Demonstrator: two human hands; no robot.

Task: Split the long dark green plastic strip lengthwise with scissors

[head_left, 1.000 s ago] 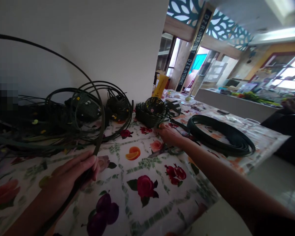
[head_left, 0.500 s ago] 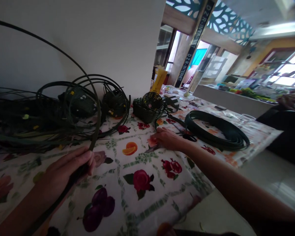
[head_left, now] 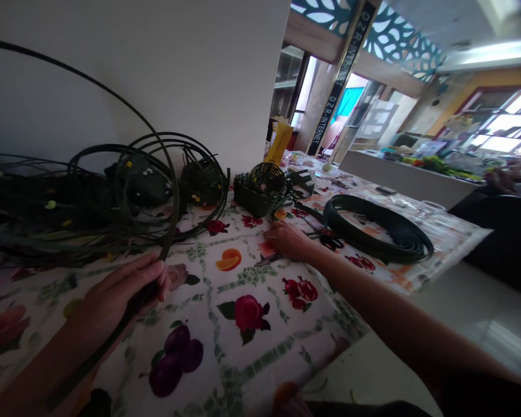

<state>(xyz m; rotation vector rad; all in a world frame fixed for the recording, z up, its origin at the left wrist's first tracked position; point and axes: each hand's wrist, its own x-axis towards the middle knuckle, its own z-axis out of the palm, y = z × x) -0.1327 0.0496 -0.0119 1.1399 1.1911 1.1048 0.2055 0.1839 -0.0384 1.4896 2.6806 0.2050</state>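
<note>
The right hand (head_left: 290, 240) has drawn back toward the person across the tablecloth (head_left: 252, 347): a second ago its fingertips lay against the small woven basket (head_left: 260, 194), and now they rest apart from it, over the blade end of what look like scissors (head_left: 319, 237), though the blur leaves that uncertain. The left hand (head_left: 121, 292) has shifted only slightly, its grip on the long dark strip (head_left: 167, 191) sitting a little higher on the cloth than half a second ago. The head camera has swung a touch, so the coiled green strip (head_left: 375, 229) now lies nearer the middle of the view.
</note>
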